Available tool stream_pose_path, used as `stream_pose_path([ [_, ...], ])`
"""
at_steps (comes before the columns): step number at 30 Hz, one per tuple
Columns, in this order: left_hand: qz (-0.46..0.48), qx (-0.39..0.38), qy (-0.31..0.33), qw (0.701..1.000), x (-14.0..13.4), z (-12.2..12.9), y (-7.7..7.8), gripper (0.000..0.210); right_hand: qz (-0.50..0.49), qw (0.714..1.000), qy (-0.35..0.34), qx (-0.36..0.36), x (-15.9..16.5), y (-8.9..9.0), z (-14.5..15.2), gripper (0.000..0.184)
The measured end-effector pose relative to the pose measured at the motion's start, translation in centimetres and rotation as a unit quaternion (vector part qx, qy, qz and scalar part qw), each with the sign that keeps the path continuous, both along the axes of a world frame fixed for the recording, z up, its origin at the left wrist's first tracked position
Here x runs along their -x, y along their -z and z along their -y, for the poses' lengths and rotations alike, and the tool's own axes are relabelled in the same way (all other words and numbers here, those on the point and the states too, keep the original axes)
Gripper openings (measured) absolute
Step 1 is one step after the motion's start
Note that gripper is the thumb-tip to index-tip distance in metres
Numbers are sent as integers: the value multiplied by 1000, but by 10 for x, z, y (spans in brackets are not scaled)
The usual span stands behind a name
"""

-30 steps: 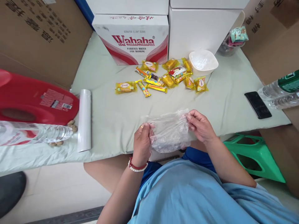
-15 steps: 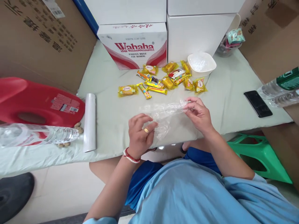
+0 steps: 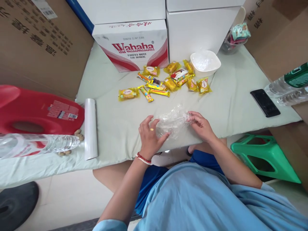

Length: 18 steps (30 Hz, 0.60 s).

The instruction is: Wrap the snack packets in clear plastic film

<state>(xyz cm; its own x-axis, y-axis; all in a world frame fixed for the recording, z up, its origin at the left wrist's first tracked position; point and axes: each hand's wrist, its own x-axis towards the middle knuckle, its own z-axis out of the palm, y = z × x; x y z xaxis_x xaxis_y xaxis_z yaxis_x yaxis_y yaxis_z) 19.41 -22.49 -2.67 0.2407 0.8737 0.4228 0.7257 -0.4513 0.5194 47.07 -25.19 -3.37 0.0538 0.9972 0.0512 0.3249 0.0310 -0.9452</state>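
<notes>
A crinkled, see-through plastic bag [image 3: 172,122] lies near the table's front edge, between my two hands. At its left side is my left hand [image 3: 150,136], fingers apart and thumb stretched out, resting against the plastic without gripping it. My right hand [image 3: 201,126] pinches the bag's right end between thumb and fingers. Beyond the hands lie several yellow-wrapped snack cakes [image 3: 128,93] and several thin snack sticks [image 3: 158,92], loosely grouped. Behind them on the right stands a white bowl [image 3: 216,65] with clear plastic in it.
A white roll [image 3: 90,128], a red jug [image 3: 64,112], a water bottle [image 3: 48,142] and peanuts [image 3: 79,134] are at left. White cartons [image 3: 134,48] line the back. A phone [image 3: 265,102] and bottles [image 3: 276,86] lie at right, above a green stool [image 3: 264,157].
My left hand has let go of the plastic and spread its fingers, moving slightly right. The bag has bunched up on the table. My right hand has come down a little, still pinching it.
</notes>
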Motion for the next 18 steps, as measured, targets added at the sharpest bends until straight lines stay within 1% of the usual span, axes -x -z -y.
stream_pose_path([
  [1, -15, 1, 27, 1000, -2, -1, 3, 69, -4, 1000, 3, 5, 1, 0, 0, 17],
  [2, -31, 4, 49, 998, -4, -2, 6, 70, -14, 1000, 8, 10, 2, 1, 1, 17],
  [3, -43, 10, 62, 997, -5, -2, 10, 61, -33, 999, 19, 17, 3, 1, 2, 19],
  [5, -51, 26, 65, 996, -7, -3, 14, 31, -90, 994, 55, 37, 7, 3, 3, 30],
  [6, -46, 33, 60, 997, -8, -4, 15, 20, -114, 989, 81, 48, 9, 3, 2, 39],
  [7, -34, 39, 53, 997, -9, -5, 15, 18, -128, 984, 108, 60, 10, 4, 2, 51],
  [9, 1, 55, 45, 997, -10, -8, 12, 22, -121, 978, 149, 80, 11, 5, 0, 78],
  [10, 23, 70, 43, 996, -11, -10, 10, 24, -111, 977, 158, 89, 11, 6, -2, 86],
  [11, 51, 89, 38, 994, -11, -13, 8, 26, -108, 976, 161, 96, 10, 6, -3, 90],
  [12, 83, 113, 27, 990, -10, -16, 5, 27, -116, 975, 158, 103, 9, 7, -3, 88],
  [13, 118, 138, 11, 983, -9, -20, 3, 29, -130, 974, 152, 109, 7, 7, -3, 84],
  [16, 199, 194, -54, 959, -4, -38, -1, 32, -175, 966, 141, 125, 2, 7, 0, 55],
  [18, 212, 208, -89, 951, 1, -55, -1, 33, -187, 962, 143, 138, 0, 6, 3, 42],
])
